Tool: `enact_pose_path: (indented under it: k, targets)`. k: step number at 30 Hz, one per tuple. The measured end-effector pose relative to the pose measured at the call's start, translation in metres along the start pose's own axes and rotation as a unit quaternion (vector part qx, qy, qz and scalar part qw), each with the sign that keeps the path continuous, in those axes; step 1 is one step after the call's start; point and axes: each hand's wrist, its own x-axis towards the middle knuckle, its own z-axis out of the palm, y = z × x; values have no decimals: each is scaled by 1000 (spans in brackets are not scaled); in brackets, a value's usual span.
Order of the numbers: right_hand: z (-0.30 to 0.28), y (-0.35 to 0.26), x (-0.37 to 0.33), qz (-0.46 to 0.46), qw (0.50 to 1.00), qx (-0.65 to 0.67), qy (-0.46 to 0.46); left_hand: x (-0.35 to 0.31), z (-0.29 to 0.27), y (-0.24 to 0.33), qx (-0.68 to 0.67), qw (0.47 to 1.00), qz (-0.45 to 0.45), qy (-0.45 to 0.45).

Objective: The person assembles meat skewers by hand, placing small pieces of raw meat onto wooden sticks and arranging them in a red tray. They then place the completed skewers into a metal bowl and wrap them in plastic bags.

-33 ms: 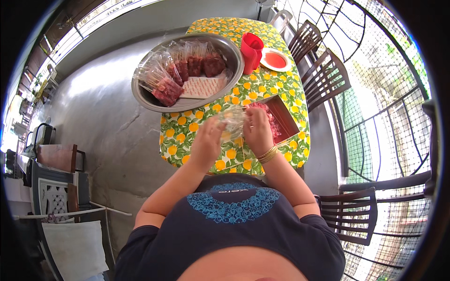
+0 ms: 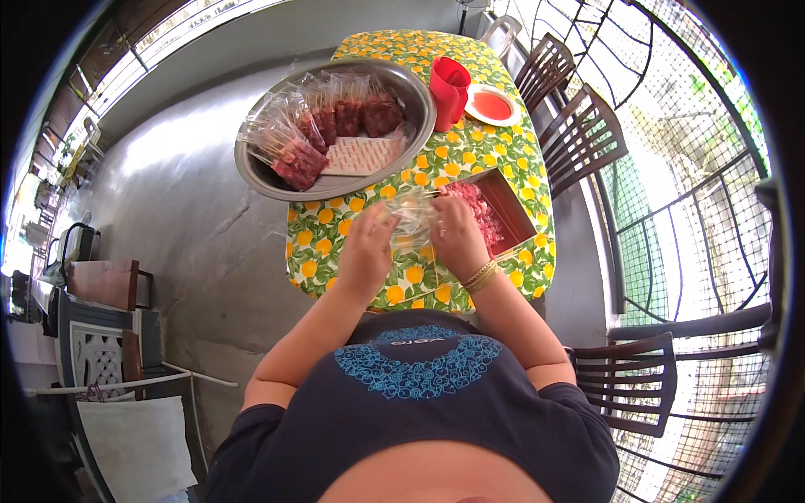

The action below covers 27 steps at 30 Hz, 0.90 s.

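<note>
Both of my hands work on a clear plastic bag (image 2: 411, 215) over the near part of the table. My left hand (image 2: 369, 247) grips the bag's left side with bent fingers. On its other side, my right hand (image 2: 458, 239) pinches the plastic, with gold bangles at the wrist. Just beyond the right fingers are thin stick ends. Partly behind that hand lies a reddish-brown rectangular box (image 2: 513, 210), holding raw meat pieces (image 2: 478, 204). A large metal basin (image 2: 423, 117) stands further left, with several plastic-wrapped bundles of skewered meat (image 2: 300, 164) inside.
A lemon-patterned cloth covers the table (image 2: 402, 46). Beyond the box stand a red pitcher (image 2: 449, 92) and a white plate (image 2: 476, 112) with red-orange liquid. In the basin lies a pale printed slab (image 2: 360, 156). Dark wooden chairs (image 2: 583, 130) line the right side.
My left hand has shifted slightly left, and my right fingers have moved slightly left and down. The plastic bag between them looks less blurred. Everything else stays put.
</note>
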Motion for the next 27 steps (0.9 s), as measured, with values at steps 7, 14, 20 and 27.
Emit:
enact_pose_path:
  k: [7, 14, 20, 27]
  targets:
    - [4, -36, -8, -171, 980, 40, -92, 12, -2, -11, 56, 994, 89, 1]
    - [30, -41, -27, -67, 922, -112, -365, 1, -1, -19, 9, 997, 79, -9]
    - [-6, 24, -41, -77, 995, -19, -62, 13, -20, -49, 34, 997, 42, -58]
    - [-44, 127, -147, 467, 817, -215, -261, 1, 3, -84, -38, 984, -26, -170]
